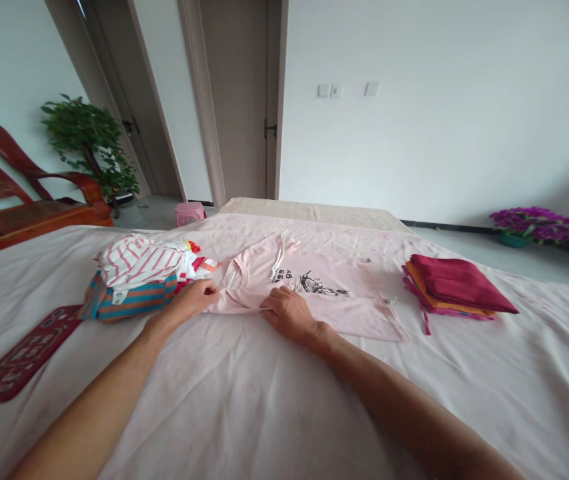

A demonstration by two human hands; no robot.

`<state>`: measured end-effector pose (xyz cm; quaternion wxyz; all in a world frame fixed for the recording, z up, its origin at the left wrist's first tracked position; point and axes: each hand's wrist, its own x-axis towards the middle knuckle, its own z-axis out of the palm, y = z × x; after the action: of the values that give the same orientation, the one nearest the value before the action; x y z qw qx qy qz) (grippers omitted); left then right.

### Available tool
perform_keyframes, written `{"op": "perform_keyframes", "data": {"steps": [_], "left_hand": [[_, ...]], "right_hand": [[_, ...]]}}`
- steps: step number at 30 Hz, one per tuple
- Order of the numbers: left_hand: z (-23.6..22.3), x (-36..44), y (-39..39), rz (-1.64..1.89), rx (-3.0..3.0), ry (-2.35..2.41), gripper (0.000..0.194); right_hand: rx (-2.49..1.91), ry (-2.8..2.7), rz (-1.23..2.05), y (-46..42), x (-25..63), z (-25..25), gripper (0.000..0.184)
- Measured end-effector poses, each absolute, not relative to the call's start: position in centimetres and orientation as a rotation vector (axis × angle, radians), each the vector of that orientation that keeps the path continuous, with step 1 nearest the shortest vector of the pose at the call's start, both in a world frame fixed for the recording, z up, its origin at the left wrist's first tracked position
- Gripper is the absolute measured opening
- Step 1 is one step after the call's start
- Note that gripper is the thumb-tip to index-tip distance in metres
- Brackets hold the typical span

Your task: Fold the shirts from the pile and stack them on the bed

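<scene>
A pale pink T-shirt (pixel 359 280) with black print lies spread on the cloth-covered surface, its neckline toward the left. Its near side is turned inward over the front. My left hand (pixel 197 297) is closed in a pinch on the shirt near the shoulder, left of the neckline. Further right, my right hand (pixel 289 312) is closed on the folded near edge, with the fingertips partly hidden. A white cord-like trim (pixel 279 257) runs across the far part of the shirt.
Left of the shirt sits a heap of striped clothes (pixel 137 270), beside a dark red patterned mat (pixel 24 353). Folded red and orange garments (pixel 459 283) are stacked at the right. A pink stool (pixel 190 212), a wooden bench (pixel 64 207) and potted plants (pixel 84 133) stand beyond.
</scene>
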<state>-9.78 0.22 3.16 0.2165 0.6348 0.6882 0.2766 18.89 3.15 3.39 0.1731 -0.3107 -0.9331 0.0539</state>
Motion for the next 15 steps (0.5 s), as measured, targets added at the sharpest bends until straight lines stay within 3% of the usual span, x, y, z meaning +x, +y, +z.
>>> {"op": "perform_keyframes", "data": {"steps": [6,15], "left_hand": [[3.2,-9.1,0.6,0.885,1.875,1.925,0.016],[4.4,-8.3,-1.4,0.227,1.949,2.416,0.019]], "right_hand": [[-0.865,-2.559,0.168,3.2,19.3,2.6,0.019],[-0.815,-2.646,0.112,1.9,20.2,3.9,0.025]]}}
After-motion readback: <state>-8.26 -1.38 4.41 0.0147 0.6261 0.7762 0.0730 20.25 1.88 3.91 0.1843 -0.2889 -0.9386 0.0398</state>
